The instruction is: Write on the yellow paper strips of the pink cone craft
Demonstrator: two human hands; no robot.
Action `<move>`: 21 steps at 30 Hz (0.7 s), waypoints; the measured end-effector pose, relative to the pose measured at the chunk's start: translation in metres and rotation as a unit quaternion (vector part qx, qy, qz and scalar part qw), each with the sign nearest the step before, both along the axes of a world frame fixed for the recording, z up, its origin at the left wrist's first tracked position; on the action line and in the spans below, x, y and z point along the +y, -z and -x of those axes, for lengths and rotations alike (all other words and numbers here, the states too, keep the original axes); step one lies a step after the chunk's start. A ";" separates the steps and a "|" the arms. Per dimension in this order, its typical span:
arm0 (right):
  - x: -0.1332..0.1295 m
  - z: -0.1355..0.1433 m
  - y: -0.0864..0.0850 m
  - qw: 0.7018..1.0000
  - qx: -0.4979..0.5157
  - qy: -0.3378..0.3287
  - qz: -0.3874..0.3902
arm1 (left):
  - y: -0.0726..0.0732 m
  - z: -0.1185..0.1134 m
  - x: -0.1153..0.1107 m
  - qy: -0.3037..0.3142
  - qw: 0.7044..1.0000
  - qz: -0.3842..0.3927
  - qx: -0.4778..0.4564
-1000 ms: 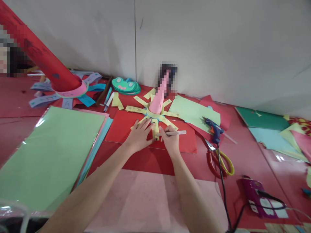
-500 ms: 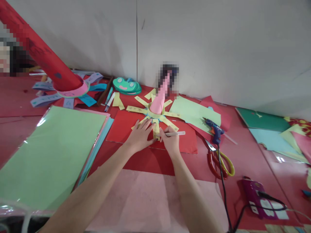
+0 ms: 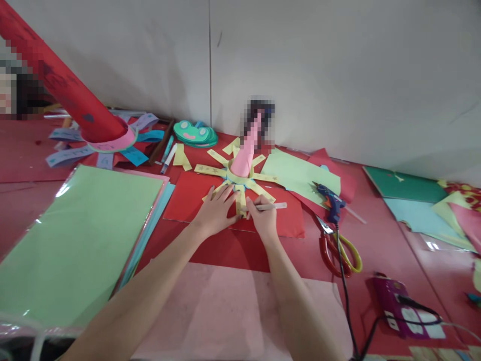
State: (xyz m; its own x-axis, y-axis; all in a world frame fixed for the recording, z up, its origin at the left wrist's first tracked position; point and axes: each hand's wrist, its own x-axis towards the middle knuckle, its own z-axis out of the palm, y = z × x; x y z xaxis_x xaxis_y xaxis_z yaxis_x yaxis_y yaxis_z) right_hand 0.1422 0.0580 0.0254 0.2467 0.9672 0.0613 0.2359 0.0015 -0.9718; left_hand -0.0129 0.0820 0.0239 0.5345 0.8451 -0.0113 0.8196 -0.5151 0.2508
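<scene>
A pink paper cone point(image 3: 245, 155) stands in a yellow paper ring, with yellow strips fanning out around it. Drawn stars mark some of the strips. My left hand point(image 3: 215, 213) lies flat with its fingers spread over the front strips, its thumb by the end of the nearest strip point(image 3: 241, 195). In my right hand point(image 3: 262, 215) is a pale pen point(image 3: 278, 205), its tip against or just over that same strip; contact cannot be made out. Under the strips lies a red sheet point(image 3: 289, 223).
Right of the hands lie a glue gun point(image 3: 332, 200) with a black cable, scissors point(image 3: 349, 253) and a purple power box point(image 3: 396, 306). Green sheets in plastic point(image 3: 86, 240) are at left. Behind them a red tube point(image 3: 93, 113) leans upward. Frog cutouts point(image 3: 195, 134) lie near the wall.
The view has shifted very slightly. Both hands and the pen keep nearly the same place on the strip.
</scene>
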 end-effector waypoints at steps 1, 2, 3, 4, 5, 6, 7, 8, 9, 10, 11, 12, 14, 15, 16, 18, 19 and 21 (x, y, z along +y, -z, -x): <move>0.000 0.000 0.001 1.000 -0.006 -0.001 -0.003 | 0.001 0.000 0.000 0.001 1.000 -0.001 -0.002; 0.000 0.000 0.001 1.000 -0.013 -0.003 -0.006 | 0.002 0.001 0.001 0.003 1.000 -0.003 -0.003; 0.000 0.000 0.002 1.000 -0.018 -0.005 -0.010 | 0.002 0.001 0.001 0.004 1.000 -0.004 -0.003; 0.000 0.001 0.003 1.000 -0.021 -0.006 -0.013 | 0.002 0.001 0.001 0.005 1.000 -0.006 -0.003; -0.001 0.001 0.003 1.000 -0.023 -0.006 -0.016 | 0.002 0.001 0.001 0.005 1.000 -0.007 -0.002; -0.001 0.001 0.004 1.000 -0.024 -0.006 -0.018 | 0.002 0.001 0.001 0.004 1.000 -0.007 0.000; -0.001 0.001 0.004 0.999 -0.026 -0.004 -0.021 | 0.001 0.000 0.001 0.004 1.000 -0.004 0.003; -0.001 0.001 0.004 0.999 -0.028 -0.002 -0.023 | 0.000 0.000 0.000 0.002 1.000 0.001 0.008; -0.001 0.001 0.004 0.999 -0.032 0.000 -0.023 | -0.001 0.000 0.000 0.001 1.000 0.007 0.013; -0.001 0.001 0.004 0.999 -0.035 0.003 -0.022 | -0.003 -0.001 0.000 0.000 1.000 0.013 0.016; -0.001 0.001 0.004 0.999 -0.038 0.006 -0.022 | -0.004 -0.001 0.000 -0.002 1.000 0.017 0.018; 0.000 0.001 0.004 0.999 -0.042 0.011 -0.022 | -0.005 -0.001 0.000 -0.002 1.000 0.019 0.018; 0.000 0.001 0.004 0.998 -0.051 0.022 -0.026 | -0.005 -0.002 0.000 -0.003 1.000 0.018 0.017; 0.000 0.000 0.004 0.998 -0.055 0.027 -0.027 | -0.005 -0.001 0.000 -0.002 1.000 0.017 0.016; 0.000 0.000 0.004 0.997 -0.058 0.031 -0.027 | -0.004 -0.001 0.000 -0.002 1.000 0.015 0.016; 0.001 -0.001 0.004 0.997 -0.058 0.040 -0.022 | -0.003 -0.001 0.000 0.000 1.000 0.011 0.012; 0.001 -0.001 0.004 0.997 -0.056 0.044 -0.019 | -0.002 -0.001 0.000 0.000 1.000 0.008 0.009; 0.001 -0.002 0.003 0.997 -0.055 0.053 -0.016 | -0.002 0.000 0.000 0.000 1.000 0.005 0.002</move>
State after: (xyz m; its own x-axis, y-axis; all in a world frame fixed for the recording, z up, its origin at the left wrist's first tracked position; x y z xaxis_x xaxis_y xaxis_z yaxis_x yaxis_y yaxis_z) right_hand 0.1439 0.0587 0.0222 0.3378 0.9330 0.1237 0.3406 0.0014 -0.9402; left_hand -0.0124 0.0824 0.0255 0.5348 0.8447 -0.0219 0.8205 -0.5129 0.2522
